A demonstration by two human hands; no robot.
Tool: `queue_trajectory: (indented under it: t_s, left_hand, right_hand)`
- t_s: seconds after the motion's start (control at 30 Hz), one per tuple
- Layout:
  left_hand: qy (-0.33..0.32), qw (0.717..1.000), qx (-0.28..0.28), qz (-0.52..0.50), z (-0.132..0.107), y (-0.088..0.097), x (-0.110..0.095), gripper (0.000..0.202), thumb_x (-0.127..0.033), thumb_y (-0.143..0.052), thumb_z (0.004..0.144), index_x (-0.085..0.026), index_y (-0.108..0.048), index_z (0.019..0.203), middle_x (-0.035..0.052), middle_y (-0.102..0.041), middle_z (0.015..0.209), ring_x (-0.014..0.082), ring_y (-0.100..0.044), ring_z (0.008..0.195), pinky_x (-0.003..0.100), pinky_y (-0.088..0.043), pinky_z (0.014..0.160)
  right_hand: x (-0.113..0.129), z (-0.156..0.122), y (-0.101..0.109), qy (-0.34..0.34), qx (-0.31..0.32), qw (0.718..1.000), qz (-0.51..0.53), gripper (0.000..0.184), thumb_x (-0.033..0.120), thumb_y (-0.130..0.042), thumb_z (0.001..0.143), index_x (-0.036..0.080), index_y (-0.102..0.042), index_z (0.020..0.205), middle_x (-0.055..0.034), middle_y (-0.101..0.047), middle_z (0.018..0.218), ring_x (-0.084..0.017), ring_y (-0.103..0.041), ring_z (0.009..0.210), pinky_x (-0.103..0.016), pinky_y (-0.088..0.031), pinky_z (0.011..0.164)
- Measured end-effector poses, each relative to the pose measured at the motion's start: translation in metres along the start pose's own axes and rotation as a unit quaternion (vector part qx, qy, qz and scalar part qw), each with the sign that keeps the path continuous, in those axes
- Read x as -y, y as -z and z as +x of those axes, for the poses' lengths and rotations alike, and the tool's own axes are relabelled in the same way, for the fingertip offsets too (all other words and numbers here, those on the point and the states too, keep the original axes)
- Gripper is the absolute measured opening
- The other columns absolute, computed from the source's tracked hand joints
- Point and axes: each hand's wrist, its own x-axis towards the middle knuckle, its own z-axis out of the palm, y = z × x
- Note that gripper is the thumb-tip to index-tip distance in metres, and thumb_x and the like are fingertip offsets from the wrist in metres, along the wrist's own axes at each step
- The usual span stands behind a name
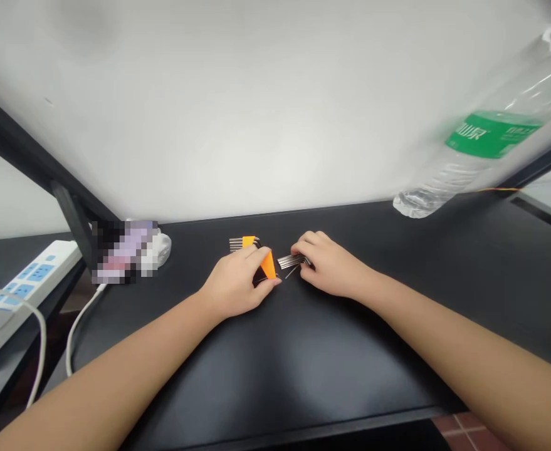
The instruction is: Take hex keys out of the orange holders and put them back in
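Near the middle of the black desk, my left hand (pixel 237 280) is closed around an orange-and-black hex key holder (pixel 268 265). Several metal keys (pixel 236 245) stick out past its far left end, beyond my fingers. Just to the right, my right hand (pixel 325 263) grips a bunch of loose hex keys (pixel 290 260), their straight ends pointing left at the holder. One thin key slants a little apart below the bunch. A small gap separates the bunch from the holder. My right fingers and palm hide the bent ends of the keys.
On the black desk (pixel 275 369), a large clear bottle (pixel 494 134) with a green label leans at the back right. A white power strip (pixel 26 285) lies at left, with a white cable (pixel 71 341) nearby. A blurred-out item (pixel 127 254) and a crumpled white thing (pixel 162 249) sit back left.
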Motion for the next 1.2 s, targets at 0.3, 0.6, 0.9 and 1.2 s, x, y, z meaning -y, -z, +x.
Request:
queue_trajectory:
  t_s: [0.3, 0.6, 0.9, 1.2]
  left_hand:
    - [-0.013, 1.000, -0.012, -0.007, -0.002, 0.000, -0.003, 0.039, -0.050, -0.060, 0.096, -0.022, -0.057, 0.124, 0.0055, -0.066, 0.102, 0.0208, -0.064, 0.087, 0.033, -0.051, 0.073]
    - [-0.042, 0.999, 0.013, -0.006, 0.002, -0.001, -0.004, 0.033, -0.047, -0.062, 0.095, -0.023, -0.058, 0.117, 0.0049, -0.063, 0.097, 0.0215, -0.062, 0.089, 0.032, -0.048, 0.071]
    - [-0.003, 1.000, 0.007, 0.006, 0.002, 0.002, 0.003, 0.038, -0.042, -0.063, 0.094, -0.021, -0.057, 0.125, 0.0084, -0.066, 0.110, 0.0242, -0.064, 0.095, 0.036, -0.052, 0.080]
    - [0.000, 1.000, -0.003, -0.006, 0.001, 0.001, 0.005, 0.039, -0.045, -0.062, 0.095, -0.021, -0.058, 0.126, 0.0084, -0.066, 0.110, 0.0223, -0.065, 0.091, 0.034, -0.052, 0.077]
  right_hand:
    - [0.018, -0.001, 0.007, 0.045, -0.025, 0.991, 0.123, 0.019, 0.018, -0.059, 0.091, 0.021, -0.067, 0.108, -0.0083, -0.065, 0.108, -0.023, -0.059, 0.097, -0.036, -0.050, 0.085]
    - [0.037, 0.000, 0.005, 0.026, 0.042, 0.961, 0.271, 0.017, 0.015, -0.056, 0.088, 0.020, -0.067, 0.076, 0.0014, -0.064, 0.075, -0.013, -0.054, 0.068, -0.026, -0.041, 0.064]
    - [0.013, -0.005, 0.019, -0.166, 0.127, 0.951, 0.230, 0.014, 0.023, -0.058, 0.080, 0.020, -0.065, 0.068, 0.0014, -0.063, 0.066, -0.014, -0.052, 0.058, -0.027, -0.038, 0.053]
    - [0.009, -0.008, 0.022, -0.004, -0.004, 0.998, 0.056, 0.031, 0.034, -0.070, 0.083, 0.023, -0.067, 0.112, -0.0103, -0.064, 0.119, -0.026, -0.060, 0.100, -0.040, -0.050, 0.085]
